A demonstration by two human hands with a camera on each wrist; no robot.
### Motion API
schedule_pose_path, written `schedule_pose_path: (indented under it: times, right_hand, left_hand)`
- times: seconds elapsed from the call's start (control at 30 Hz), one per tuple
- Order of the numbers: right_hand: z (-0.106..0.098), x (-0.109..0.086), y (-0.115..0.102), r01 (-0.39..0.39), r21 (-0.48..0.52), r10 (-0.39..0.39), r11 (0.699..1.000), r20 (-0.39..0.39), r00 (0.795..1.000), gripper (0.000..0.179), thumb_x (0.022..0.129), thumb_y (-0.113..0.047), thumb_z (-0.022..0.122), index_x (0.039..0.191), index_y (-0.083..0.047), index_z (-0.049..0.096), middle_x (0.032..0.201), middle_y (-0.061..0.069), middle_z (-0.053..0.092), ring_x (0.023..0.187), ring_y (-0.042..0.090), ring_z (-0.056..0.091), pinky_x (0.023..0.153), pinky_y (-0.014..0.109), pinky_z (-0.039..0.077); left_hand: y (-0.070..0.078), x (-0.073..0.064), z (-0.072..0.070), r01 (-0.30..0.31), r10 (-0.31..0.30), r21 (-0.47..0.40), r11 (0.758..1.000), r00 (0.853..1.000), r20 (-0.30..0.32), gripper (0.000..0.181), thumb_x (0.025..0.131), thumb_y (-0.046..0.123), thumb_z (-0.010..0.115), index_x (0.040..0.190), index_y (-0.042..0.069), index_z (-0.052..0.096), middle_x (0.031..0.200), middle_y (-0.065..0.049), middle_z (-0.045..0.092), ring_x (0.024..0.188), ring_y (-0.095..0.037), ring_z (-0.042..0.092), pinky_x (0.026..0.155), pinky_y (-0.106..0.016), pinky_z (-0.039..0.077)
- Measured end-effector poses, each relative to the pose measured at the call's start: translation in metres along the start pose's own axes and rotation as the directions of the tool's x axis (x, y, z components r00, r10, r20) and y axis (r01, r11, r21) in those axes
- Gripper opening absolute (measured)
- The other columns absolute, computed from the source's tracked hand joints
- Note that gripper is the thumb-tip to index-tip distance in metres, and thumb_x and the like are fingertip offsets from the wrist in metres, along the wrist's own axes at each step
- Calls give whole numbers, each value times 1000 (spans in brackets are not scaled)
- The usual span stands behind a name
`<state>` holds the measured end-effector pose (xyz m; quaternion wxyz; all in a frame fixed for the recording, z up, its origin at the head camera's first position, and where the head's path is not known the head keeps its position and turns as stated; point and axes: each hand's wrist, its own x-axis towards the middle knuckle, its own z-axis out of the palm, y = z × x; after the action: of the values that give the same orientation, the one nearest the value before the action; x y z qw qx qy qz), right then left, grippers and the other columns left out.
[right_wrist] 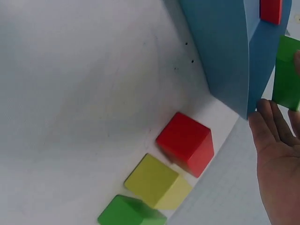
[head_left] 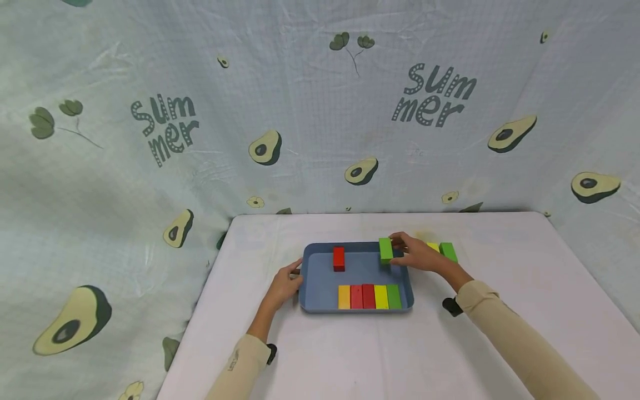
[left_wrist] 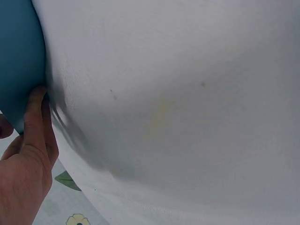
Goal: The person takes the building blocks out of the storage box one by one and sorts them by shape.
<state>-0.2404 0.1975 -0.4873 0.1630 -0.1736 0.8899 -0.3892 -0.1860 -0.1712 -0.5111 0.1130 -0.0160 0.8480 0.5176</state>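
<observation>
A blue-grey tray (head_left: 320,278) lies on the table. Against its left wall rest the fairly straight fingers of my left hand (head_left: 284,286); the left wrist view shows them touching the outer side. My right hand (head_left: 417,254) pinches a green block (head_left: 385,251) between thumb and fingers over the tray's far right part. A single red block (head_left: 339,259) stands near the far wall inside. Along the near wall runs a row of blocks: orange-yellow (head_left: 344,297), red (head_left: 356,297), another red (head_left: 368,296), yellow (head_left: 381,297) and green (head_left: 394,297).
Right of the tray, beyond my right hand, are a yellow block (right_wrist: 157,180) and a green block (right_wrist: 129,211). Near them sits a red block (right_wrist: 185,143), hidden by the hand in the head view. A patterned cloth (head_left: 310,111) hangs behind the white table (head_left: 350,355).
</observation>
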Motion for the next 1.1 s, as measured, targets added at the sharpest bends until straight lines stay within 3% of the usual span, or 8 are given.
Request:
schedule_pose_path:
  times: [0.3,0.5,0.77,1.1]
  right_hand:
    - [-14,-11,4,26,-23,-26,999,-26,999,67,83,-24,71,134,2,37,127,22,50,116,36,48,95,49,40]
    - [-19,-17,12,-23,-17,22,1000,-32,999,69,83,-26,73,135,2,36,130,24,48,118,38,46,96,49,39]
    - [-24,-21,21,-31,13,31,999,-43,999,73,81,-31,74,136,-1,36,131,21,47,119,37,45,96,50,39]
    - [-30,-32,30,-42,34,42,999,-10,999,67,84,-18,69,137,2,32,132,24,44,121,39,42,98,51,36]
  left_hand:
    - [0,-3,-1,-16,16,-14,1000,1000,4,55,87,0,51,141,3,43,114,-22,57,87,-26,60,67,-32,51]
    - [0,-3,-1,-17,17,-20,1000,1000,9,55,87,-1,51,141,3,42,115,-22,56,88,-26,61,67,-32,51]
    - [-2,-1,-1,-5,5,-4,1000,1000,-1,55,88,1,52,142,6,43,117,-21,56,86,-23,60,67,-31,51]
    - [-1,-2,0,2,-1,-41,999,1000,11,54,88,0,51,142,4,42,116,-22,55,87,-25,60,65,-34,52]
